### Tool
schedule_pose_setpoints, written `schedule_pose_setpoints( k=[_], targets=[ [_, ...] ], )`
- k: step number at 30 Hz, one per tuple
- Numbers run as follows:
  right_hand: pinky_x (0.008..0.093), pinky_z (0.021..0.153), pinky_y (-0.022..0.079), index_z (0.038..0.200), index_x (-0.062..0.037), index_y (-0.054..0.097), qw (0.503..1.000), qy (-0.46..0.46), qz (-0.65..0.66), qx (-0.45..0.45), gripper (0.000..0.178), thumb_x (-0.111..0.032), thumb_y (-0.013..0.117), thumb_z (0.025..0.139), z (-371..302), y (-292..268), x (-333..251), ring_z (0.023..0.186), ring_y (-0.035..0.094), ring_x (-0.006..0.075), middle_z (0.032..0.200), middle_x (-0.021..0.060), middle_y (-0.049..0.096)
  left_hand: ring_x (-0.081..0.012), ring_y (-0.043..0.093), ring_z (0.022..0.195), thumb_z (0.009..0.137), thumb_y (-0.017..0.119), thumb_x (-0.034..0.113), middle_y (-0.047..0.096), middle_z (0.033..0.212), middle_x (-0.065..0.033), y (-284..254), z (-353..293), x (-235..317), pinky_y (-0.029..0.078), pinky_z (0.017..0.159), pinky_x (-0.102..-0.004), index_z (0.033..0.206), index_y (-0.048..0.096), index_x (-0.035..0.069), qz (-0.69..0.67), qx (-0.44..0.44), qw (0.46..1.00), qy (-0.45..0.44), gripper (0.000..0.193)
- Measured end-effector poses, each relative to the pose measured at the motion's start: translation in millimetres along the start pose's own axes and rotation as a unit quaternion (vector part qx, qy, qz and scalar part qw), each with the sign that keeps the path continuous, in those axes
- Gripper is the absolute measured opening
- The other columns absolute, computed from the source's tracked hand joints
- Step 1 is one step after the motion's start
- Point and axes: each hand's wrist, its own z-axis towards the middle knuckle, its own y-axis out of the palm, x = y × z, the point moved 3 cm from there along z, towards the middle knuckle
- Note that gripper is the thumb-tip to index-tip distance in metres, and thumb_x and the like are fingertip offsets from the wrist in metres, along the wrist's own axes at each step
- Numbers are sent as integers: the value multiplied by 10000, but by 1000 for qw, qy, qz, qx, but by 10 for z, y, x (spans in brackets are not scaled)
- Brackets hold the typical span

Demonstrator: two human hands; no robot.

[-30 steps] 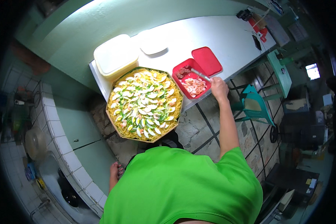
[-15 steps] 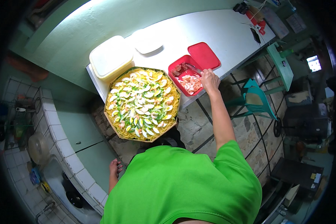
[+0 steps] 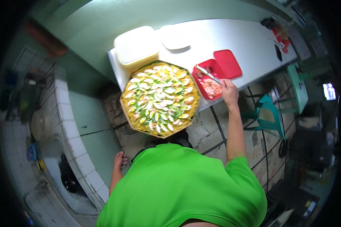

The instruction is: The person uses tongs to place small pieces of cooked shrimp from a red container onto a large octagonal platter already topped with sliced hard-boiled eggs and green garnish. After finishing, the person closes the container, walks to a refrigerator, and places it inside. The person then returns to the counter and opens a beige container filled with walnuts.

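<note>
My right hand is closed around the handle of a long, shiny metal utensil; whether it is a spoon or tongs I cannot tell. Its far end is over a red rectangular container holding pink-and-white shrimp-like pieces and some browner bits. To the left, a large octagonal tray is filled with yellow noodles, topped with sliced boiled egg and chopped greens. My left hand hangs low at my side, fingers loosely bent and apart, holding nothing.
A red lid lies against the container on the white table. A lidded cream tub and a white dish stand behind the tray. A green chair is at right, a tiled sink counter at left.
My right hand has raised the utensil, its far end going from down among the pieces to above the container. The whole view has shifted, with the table's things appearing farther right.
</note>
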Motion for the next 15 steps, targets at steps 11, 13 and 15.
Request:
schedule_pose_setpoints(
  k=[11, 13, 15],
  targets=[
    [388, 683, 530, 938, -111, 691, 969, -193, -14, -151, 225, -267, 532, 977, -39, 1048, -1617, 755, 670, 257, 901, 70, 668, -141, 628, 745, 993, 515, 386, 650, 1044, -8, 119, -8, -211, 486, 553, -289, 1298, 512, 201, -64, 5, 998, -28, 357],
    [385, 678, 529, 936, -114, 692, 965, -202, -37, -164, 235, -270, 522, 984, 1, 1125, -1726, 747, 669, 250, 904, 65, 668, -140, 624, 731, 992, 517, 389, 648, 1017, -7, 69, -33, -336, 481, 548, -286, 1289, 510, 198, -72, 19, 996, -43, 352],
    [383, 670, 526, 931, -113, 691, 961, -197, -63, -183, 243, -274, 518, 988, 29, 1152, -1775, 738, 668, 243, 910, 62, 669, -145, 622, 724, 991, 516, 390, 638, 999, -4, 21, -58, -449, 481, 549, -303, 1273, 511, 193, -88, 16, 995, -36, 344]
  ],
)
